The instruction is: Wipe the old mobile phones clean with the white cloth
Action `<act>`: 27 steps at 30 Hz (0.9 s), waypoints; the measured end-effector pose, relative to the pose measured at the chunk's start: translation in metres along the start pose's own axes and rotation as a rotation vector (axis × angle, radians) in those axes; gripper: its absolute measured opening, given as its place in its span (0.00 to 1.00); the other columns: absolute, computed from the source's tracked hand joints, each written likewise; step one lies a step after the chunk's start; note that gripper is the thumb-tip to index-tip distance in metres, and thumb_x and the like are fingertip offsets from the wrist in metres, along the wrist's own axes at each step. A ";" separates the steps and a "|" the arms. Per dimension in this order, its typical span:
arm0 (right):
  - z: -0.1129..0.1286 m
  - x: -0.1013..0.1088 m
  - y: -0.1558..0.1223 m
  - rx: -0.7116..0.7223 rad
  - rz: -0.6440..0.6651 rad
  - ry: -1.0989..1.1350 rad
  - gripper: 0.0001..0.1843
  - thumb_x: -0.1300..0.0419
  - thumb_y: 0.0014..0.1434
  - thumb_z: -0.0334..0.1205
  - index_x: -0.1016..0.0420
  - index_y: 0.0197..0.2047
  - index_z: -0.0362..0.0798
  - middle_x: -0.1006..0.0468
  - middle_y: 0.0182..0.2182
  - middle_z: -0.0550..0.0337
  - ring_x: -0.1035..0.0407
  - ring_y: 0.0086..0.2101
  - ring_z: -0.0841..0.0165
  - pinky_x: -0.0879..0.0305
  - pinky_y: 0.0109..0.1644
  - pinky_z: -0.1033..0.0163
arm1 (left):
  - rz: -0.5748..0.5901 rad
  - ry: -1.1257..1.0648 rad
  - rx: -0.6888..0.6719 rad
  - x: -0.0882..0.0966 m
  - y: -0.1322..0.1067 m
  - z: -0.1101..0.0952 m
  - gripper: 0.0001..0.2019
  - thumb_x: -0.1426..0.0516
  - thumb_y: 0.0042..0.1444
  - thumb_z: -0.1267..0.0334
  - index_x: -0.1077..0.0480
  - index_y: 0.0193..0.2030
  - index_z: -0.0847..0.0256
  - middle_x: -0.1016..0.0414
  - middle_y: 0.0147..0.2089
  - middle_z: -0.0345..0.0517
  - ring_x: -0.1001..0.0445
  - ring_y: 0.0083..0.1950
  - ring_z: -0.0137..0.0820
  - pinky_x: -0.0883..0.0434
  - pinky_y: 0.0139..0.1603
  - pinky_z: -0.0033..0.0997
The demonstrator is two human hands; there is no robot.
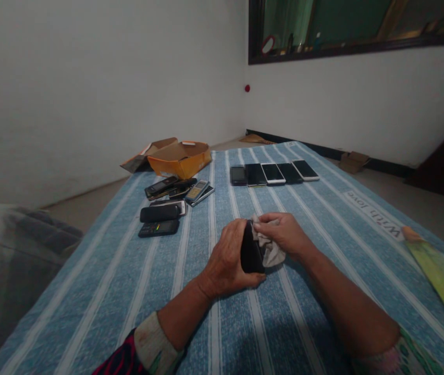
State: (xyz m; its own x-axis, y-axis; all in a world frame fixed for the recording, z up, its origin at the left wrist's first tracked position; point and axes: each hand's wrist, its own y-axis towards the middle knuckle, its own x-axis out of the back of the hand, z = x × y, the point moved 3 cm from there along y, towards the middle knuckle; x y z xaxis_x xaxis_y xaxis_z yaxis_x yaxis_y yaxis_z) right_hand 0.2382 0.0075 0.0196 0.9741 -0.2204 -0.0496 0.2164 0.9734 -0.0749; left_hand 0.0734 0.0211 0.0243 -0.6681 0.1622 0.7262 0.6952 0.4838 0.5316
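My left hand (227,260) is closed around a black phone (250,252), holding it on edge above the blue striped cloth (304,312). My right hand (284,232) pinches a crumpled grey rag (271,249) and presses it against the phone's face. Both hands are near the middle of the surface, close to me.
A row of several smartphones (272,173) lies face up further back. To the left sits a loose pile of older keypad phones (171,200). An open orange cardboard box (179,156) rests at the far left corner. A yellow-green object (441,276) lies at the right edge.
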 end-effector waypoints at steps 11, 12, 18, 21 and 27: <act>0.001 0.008 0.002 -0.095 0.003 0.039 0.13 0.31 0.35 0.42 0.23 0.25 0.43 0.27 0.17 0.63 0.37 0.18 0.73 0.43 0.22 0.67 | 0.019 0.020 0.020 -0.001 -0.002 0.001 0.52 0.32 0.36 0.57 0.56 0.67 0.59 0.39 0.61 0.61 0.37 0.61 0.56 0.35 0.59 0.61; 0.002 0.008 0.002 -0.092 -0.001 0.043 0.13 0.31 0.35 0.42 0.23 0.25 0.43 0.27 0.17 0.63 0.37 0.18 0.73 0.43 0.22 0.67 | 0.018 0.019 0.018 -0.001 -0.002 0.001 0.53 0.32 0.36 0.57 0.56 0.66 0.59 0.39 0.60 0.61 0.37 0.61 0.56 0.35 0.59 0.61; 0.001 0.002 0.003 -0.046 -0.021 0.014 0.13 0.31 0.34 0.42 0.24 0.23 0.44 0.27 0.17 0.64 0.37 0.19 0.73 0.43 0.24 0.66 | 0.014 0.040 -0.009 -0.002 0.000 -0.002 0.52 0.32 0.36 0.58 0.54 0.66 0.60 0.38 0.60 0.60 0.37 0.61 0.56 0.35 0.59 0.60; 0.000 0.000 0.005 -0.009 -0.054 -0.033 0.12 0.31 0.35 0.41 0.25 0.23 0.45 0.29 0.17 0.66 0.38 0.19 0.74 0.44 0.24 0.66 | 0.022 0.053 -0.013 -0.002 0.000 -0.004 0.51 0.33 0.36 0.59 0.55 0.66 0.60 0.39 0.61 0.61 0.38 0.62 0.56 0.35 0.60 0.61; -0.002 0.001 0.008 -0.014 -0.054 -0.029 0.10 0.32 0.37 0.41 0.25 0.22 0.45 0.30 0.16 0.66 0.39 0.19 0.74 0.44 0.24 0.66 | 0.029 0.089 -0.019 -0.004 -0.003 -0.004 0.52 0.33 0.37 0.58 0.56 0.67 0.61 0.41 0.63 0.65 0.40 0.64 0.60 0.36 0.60 0.64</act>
State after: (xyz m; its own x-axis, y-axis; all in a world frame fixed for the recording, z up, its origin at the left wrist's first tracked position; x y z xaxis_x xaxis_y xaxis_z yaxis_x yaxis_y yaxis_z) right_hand 0.2409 0.0151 0.0172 0.9626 -0.2704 -0.0163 0.2679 0.9592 -0.0906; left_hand 0.0755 0.0159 0.0214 -0.6217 0.0986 0.7771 0.7197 0.4634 0.5170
